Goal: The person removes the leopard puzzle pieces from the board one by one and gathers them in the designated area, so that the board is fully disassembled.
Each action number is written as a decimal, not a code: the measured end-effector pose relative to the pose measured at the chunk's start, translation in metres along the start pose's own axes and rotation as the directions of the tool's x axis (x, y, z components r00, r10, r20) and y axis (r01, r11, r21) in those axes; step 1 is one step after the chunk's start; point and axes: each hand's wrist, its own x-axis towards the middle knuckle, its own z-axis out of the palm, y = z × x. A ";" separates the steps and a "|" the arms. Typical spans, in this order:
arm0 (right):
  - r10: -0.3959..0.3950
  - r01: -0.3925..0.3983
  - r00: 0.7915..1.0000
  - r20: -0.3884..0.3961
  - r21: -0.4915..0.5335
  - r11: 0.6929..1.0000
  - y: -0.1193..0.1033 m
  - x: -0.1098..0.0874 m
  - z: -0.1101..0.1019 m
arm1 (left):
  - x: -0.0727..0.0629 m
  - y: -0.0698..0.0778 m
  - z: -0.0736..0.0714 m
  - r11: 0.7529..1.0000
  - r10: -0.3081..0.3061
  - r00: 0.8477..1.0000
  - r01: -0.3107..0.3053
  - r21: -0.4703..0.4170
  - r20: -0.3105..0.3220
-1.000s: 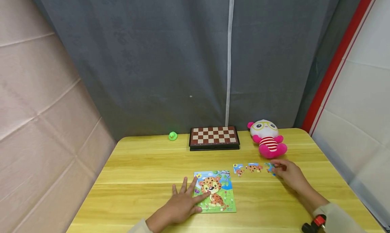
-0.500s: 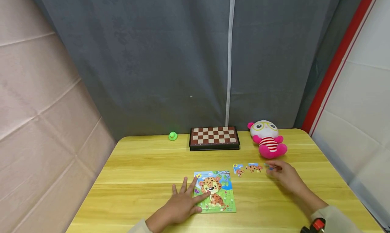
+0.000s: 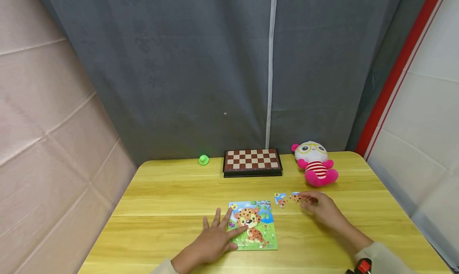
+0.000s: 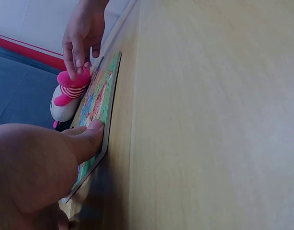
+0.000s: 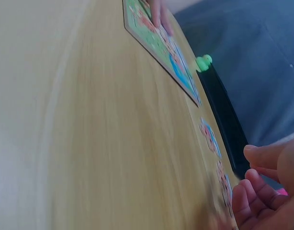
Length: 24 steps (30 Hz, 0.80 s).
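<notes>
My left hand (image 3: 213, 242) lies with spread fingers on a square leopard jigsaw puzzle (image 3: 267, 230), its fingers over the board's left side. In the left wrist view, the thumb (image 4: 92, 136) presses near the board's edge. Right of the board lie loose puzzle pieces: one with a bee and an ear (image 3: 281, 199), and a spotted piece (image 3: 295, 197) beside it. My right hand (image 3: 322, 210) hovers at the spotted piece's right end, covering part of it. Its fingers (image 5: 257, 191) are loosely bent, and nothing shows between them. A further piece is mostly hidden behind this hand.
Along the back of the wooden table (image 3: 161, 202) stand a green toy duck (image 3: 203, 159), a folded chessboard (image 3: 252, 162) and a pink and white plush panda (image 3: 315, 164). A grey curtain (image 3: 179, 87) hangs behind the table.
My right hand has moved left from the rightmost puzzle piece, which it pinched and tilted, to above the spotted piece. My left hand stays in place on the puzzle.
</notes>
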 end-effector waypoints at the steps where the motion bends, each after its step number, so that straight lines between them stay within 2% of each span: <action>1: -0.012 0.012 1.000 0.007 -0.004 1.000 -0.001 0.000 0.002 | 0.000 0.000 0.000 1.000 0.000 1.000 0.000 -0.001 -0.001; 8: -0.067 0.066 0.997 0.030 0.031 0.997 -0.012 0.002 0.016 | 0.001 -0.002 0.002 1.000 -0.001 1.000 0.000 -0.013 -0.007; 15: -0.052 0.048 0.997 0.061 0.053 0.997 -0.023 0.004 0.031 | 0.002 -0.003 0.004 0.999 -0.036 0.999 0.036 -0.003 -0.013; 24: -0.157 0.149 0.981 0.117 0.075 0.986 -0.032 0.009 0.051 | 0.001 -0.001 0.003 0.998 -0.062 0.998 0.062 0.023 0.012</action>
